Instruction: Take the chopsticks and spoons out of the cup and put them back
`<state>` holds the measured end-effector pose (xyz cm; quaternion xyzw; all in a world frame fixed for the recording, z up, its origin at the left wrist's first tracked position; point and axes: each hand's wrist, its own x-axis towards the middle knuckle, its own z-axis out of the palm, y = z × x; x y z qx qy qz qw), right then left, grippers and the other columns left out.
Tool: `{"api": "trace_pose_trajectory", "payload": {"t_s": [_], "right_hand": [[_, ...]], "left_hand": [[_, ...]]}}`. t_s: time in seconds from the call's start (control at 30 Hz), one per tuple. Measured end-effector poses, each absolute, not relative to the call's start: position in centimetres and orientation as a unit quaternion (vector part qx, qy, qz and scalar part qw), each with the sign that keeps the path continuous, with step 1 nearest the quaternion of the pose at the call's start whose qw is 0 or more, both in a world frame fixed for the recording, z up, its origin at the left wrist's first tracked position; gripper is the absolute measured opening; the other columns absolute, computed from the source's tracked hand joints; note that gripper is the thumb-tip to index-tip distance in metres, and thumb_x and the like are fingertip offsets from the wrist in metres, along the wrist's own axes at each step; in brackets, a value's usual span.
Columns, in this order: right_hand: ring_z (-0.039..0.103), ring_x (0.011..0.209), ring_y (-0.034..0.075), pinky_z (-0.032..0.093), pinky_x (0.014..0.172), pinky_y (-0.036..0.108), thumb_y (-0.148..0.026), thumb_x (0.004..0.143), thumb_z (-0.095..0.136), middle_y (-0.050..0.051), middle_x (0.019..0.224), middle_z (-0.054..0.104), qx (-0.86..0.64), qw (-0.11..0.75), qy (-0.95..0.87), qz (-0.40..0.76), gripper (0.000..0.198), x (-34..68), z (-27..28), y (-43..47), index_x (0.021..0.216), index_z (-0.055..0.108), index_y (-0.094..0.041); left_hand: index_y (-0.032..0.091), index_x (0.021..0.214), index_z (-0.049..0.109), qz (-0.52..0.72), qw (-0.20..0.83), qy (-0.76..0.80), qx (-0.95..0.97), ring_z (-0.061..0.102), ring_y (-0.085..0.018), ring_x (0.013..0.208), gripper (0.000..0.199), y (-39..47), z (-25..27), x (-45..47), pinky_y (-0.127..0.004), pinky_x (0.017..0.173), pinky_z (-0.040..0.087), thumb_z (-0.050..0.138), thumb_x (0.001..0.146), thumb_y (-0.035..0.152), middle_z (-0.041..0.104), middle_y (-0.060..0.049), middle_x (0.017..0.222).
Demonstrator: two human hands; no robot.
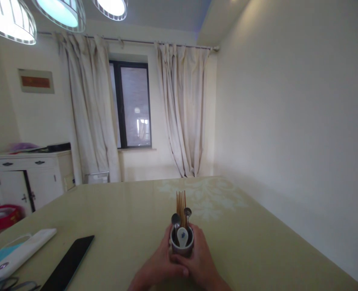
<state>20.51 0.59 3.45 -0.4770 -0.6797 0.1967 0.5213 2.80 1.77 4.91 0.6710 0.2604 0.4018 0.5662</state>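
Note:
Both my hands are wrapped around a small round utensil holder (182,251) at the near middle of the table. My left hand (160,262) clasps its left side and my right hand (202,254) its right side, with the thumbs meeting in front. Several wooden chopsticks (181,206) stand upright at the back of the holder. Two metal spoons, a left one (175,219) and a right one (187,212), rise beside them. At the front a white ceramic spoon (183,236) with a blue mark leans in the opening. Fingers hide most of the holder's outside.
The table (121,226) reaches toward the window. A black flat device (70,262), a white power strip (21,252), a blue mask (0,258) and cables lie at the left. A wall (302,141) runs along the right. A white cabinet (45,178) and red basin (3,216) stand far left.

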Motion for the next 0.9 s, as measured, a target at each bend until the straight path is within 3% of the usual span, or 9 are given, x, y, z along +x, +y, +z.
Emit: {"api": "trace_pose_trajectory", "payload": {"t_s": [0.1, 0.2, 0.27, 0.37, 0.47, 0.57, 0.67, 0.8, 0.9], "right_hand": [[0.062, 0.112, 0.039, 0.052, 0.097, 0.053, -0.042, 0.062, 0.095, 0.017, 0.122, 0.066, -0.455, 0.514, -0.695, 0.213, 0.086, 19.4, 3.8, -0.4, 0.135, 0.057, -0.017], [0.062, 0.113, 0.039, 0.051, 0.100, 0.052, -0.046, 0.055, 0.100, 0.015, 0.122, 0.066, -0.446, 0.500, -0.709, 0.219, 0.094, 18.7, 4.1, -1.1, 0.135, 0.059, -0.017], [0.062, 0.112, 0.039, 0.050, 0.100, 0.051, -0.048, 0.049, 0.102, 0.014, 0.121, 0.067, -0.436, 0.495, -0.718, 0.221, 0.101, 18.3, 3.8, -1.2, 0.136, 0.060, -0.018], [0.063, 0.108, 0.039, 0.052, 0.096, 0.050, -0.055, 0.046, 0.101, 0.013, 0.117, 0.067, -0.423, 0.498, -0.724, 0.221, 0.104, 18.0, 2.8, -0.7, 0.135, 0.061, -0.018], [0.064, 0.103, 0.039, 0.053, 0.091, 0.048, -0.068, 0.045, 0.097, 0.013, 0.113, 0.067, -0.406, 0.514, -0.723, 0.218, 0.108, 18.0, 1.7, 0.0, 0.135, 0.061, -0.020], [0.065, 0.104, 0.037, 0.053, 0.091, 0.047, -0.085, 0.067, 0.075, 0.013, 0.117, 0.067, -0.358, 0.528, -0.736, 0.227, 0.097, 18.8, 1.3, 0.0, 0.140, 0.056, -0.023], [0.065, 0.100, 0.031, 0.054, 0.086, 0.042, -0.083, 0.093, 0.043, 0.013, 0.121, 0.066, -0.345, 0.562, -0.720, 0.216, 0.077, 20.2, 2.5, -0.5, 0.145, 0.052, -0.026], [0.064, 0.096, 0.025, 0.053, 0.084, 0.037, -0.069, 0.105, 0.033, 0.011, 0.114, 0.068, -0.384, 0.608, -0.670, 0.185, 0.060, 21.3, 7.7, -0.2, 0.136, 0.060, -0.025], [0.067, 0.096, 0.024, 0.053, 0.083, 0.035, -0.061, 0.103, 0.048, 0.011, 0.111, 0.071, -0.414, 0.614, -0.646, 0.183, 0.050, 21.0, 13.3, 1.4, 0.127, 0.065, -0.021]], "left_hand": [[0.028, 0.159, 0.042, 0.431, 0.573, 0.248, 0.652, 0.045, -0.037, 0.148, 0.116, 2.4, 7.4, 0.5, -0.052, 0.124, 0.035, 0.096, 0.060, 0.057, 0.049, -0.014, 0.161], [0.026, 0.142, 0.064, 0.467, 0.548, 0.305, 0.623, 0.055, -0.035, 0.140, 0.077, 3.4, 11.2, -0.4, -0.050, 0.119, 0.040, 0.081, 0.077, 0.065, 0.064, -0.013, 0.148], [0.024, 0.129, 0.072, 0.471, 0.512, 0.363, 0.619, 0.061, -0.033, 0.132, 0.062, 4.3, 13.9, -0.4, -0.047, 0.113, 0.046, 0.074, 0.084, 0.066, 0.071, -0.012, 0.137], [0.021, 0.113, 0.076, 0.439, 0.487, 0.385, 0.649, 0.069, -0.028, 0.112, 0.057, 5.8, 17.0, 0.0, -0.039, 0.096, 0.053, 0.077, 0.080, 0.067, 0.079, -0.009, 0.118], [0.016, 0.097, 0.076, 0.396, 0.470, 0.364, 0.699, 0.070, -0.021, 0.088, 0.050, 6.9, 18.2, 0.6, -0.032, 0.080, 0.052, 0.085, 0.074, 0.059, 0.079, -0.007, 0.092], [0.015, 0.092, 0.074, 0.383, 0.470, 0.369, 0.704, 0.068, -0.018, 0.079, 0.043, 7.3, 18.3, 1.0, -0.029, 0.072, 0.050, 0.083, 0.076, 0.054, 0.077, -0.005, 0.083], [0.016, 0.096, 0.072, 0.375, 0.496, 0.380, 0.685, 0.069, -0.018, 0.079, 0.042, 7.3, 18.1, 1.3, -0.029, 0.070, 0.052, 0.084, 0.074, 0.050, 0.076, -0.004, 0.083], [0.015, 0.097, 0.072, 0.349, 0.505, 0.384, 0.690, 0.070, -0.017, 0.078, 0.038, 7.1, 18.1, 1.2, -0.029, 0.070, 0.054, 0.083, 0.073, 0.042, 0.076, -0.003, 0.084], [0.015, 0.091, 0.072, 0.341, 0.504, 0.377, 0.698, 0.069, -0.017, 0.077, 0.032, 6.9, 18.3, 1.1, -0.029, 0.069, 0.054, 0.081, 0.075, 0.041, 0.075, -0.003, 0.084]]}}
